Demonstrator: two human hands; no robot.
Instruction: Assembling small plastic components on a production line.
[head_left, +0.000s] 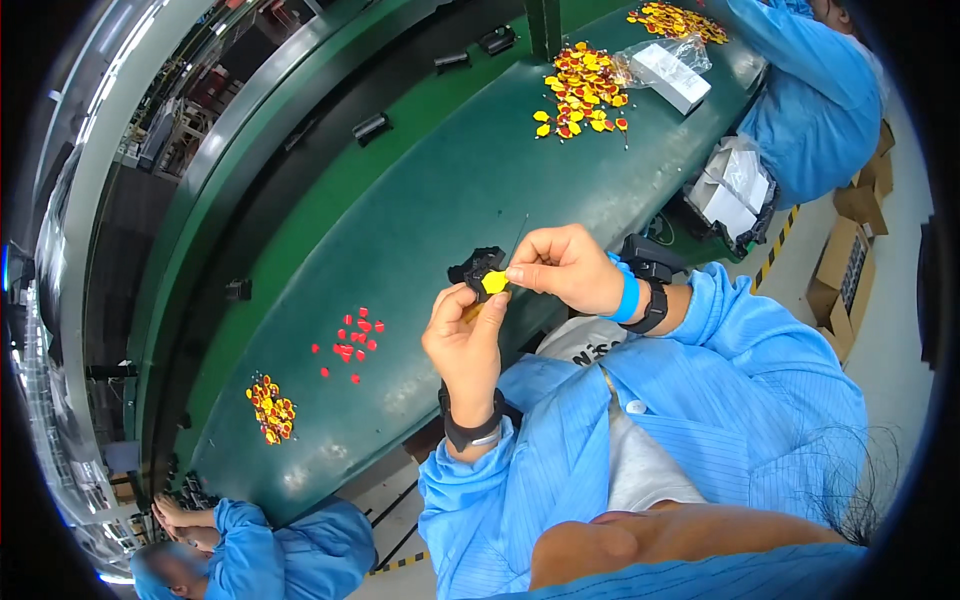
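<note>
In front of my chest both hands meet over a small flat yellow piece [494,282] at the near edge of the green bench. My left hand [466,345] is closed, its thumb and fingertips at the piece's lower edge; another bit of yellow shows between its fingers. With thumb and forefinger, my right hand [568,270] pinches the piece's right side. A dark, irregular black part [476,264] shows just behind the yellow piece; whether my left fingers also grip it, I cannot tell. A thin dark line rises beside my right fingertips.
Several loose red pieces [352,338] and a yellow-and-red pile [271,408] lie left on the green bench [400,230]. A larger pile [585,85] and white box [672,78] stand far right. Black parts [371,127] sit on the conveyor. Co-workers in blue sit at both sides.
</note>
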